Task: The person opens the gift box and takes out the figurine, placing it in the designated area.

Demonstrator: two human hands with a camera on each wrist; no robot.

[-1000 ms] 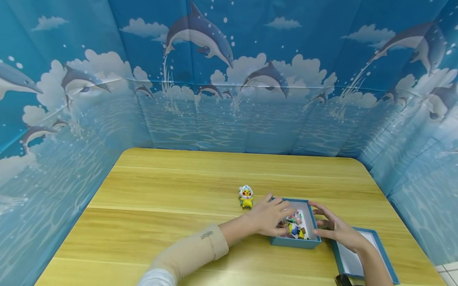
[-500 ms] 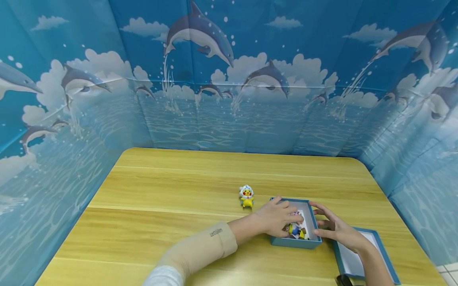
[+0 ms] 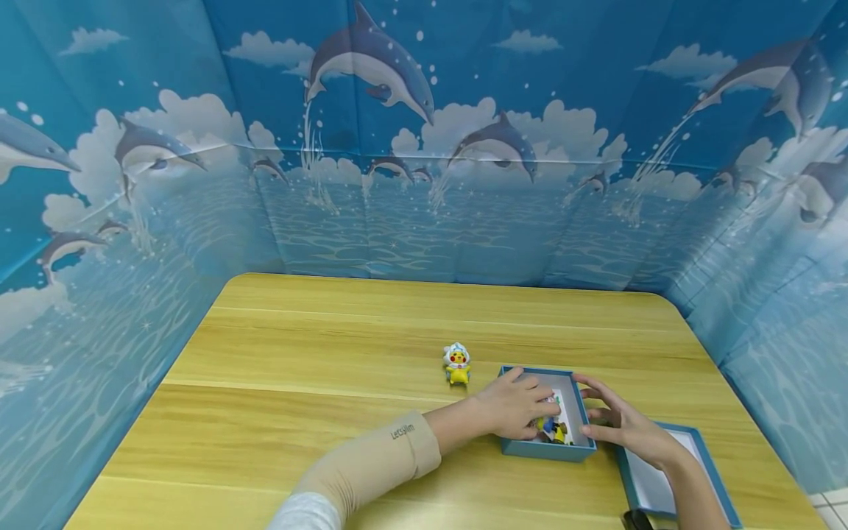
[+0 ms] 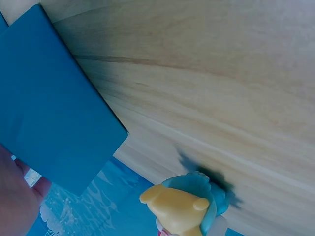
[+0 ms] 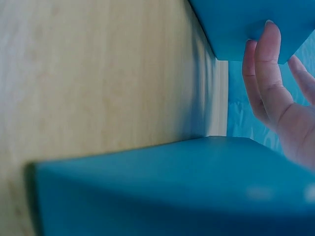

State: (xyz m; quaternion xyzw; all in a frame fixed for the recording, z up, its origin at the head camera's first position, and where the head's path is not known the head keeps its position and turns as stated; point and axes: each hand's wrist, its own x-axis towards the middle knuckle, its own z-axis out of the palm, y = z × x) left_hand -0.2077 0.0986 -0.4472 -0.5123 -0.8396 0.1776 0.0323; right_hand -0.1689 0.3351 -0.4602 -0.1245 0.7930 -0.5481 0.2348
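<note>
My left hand (image 3: 513, 406) reaches over the left wall of an open blue box (image 3: 550, 449), its fingers down among several small toy figures (image 3: 555, 428). Those fingers cover part of the figures, so whether they grip one is hidden. In the left wrist view, only part of the left hand (image 4: 17, 196) shows beside the box's outer side (image 4: 54, 98). Bent but apart, the fingers of my right hand (image 3: 626, 427) touch the box's right wall; the right wrist view shows the fingertips (image 5: 269, 37) against it. A yellow figurine with a white hood (image 3: 457, 364) stands left of the box.
A blue box lid (image 3: 652, 478) with a pale inside lies on the wooden table (image 3: 318, 353), under the right forearm. At the lower right, a black object (image 3: 637, 520) is cut off by the frame. A dolphin-print curtain (image 3: 424, 199) surrounds the table's back and sides.
My left hand has moved right, further into the box, and its fingers now hide more of the figures. The right hand, box and hooded figurine stay in place.
</note>
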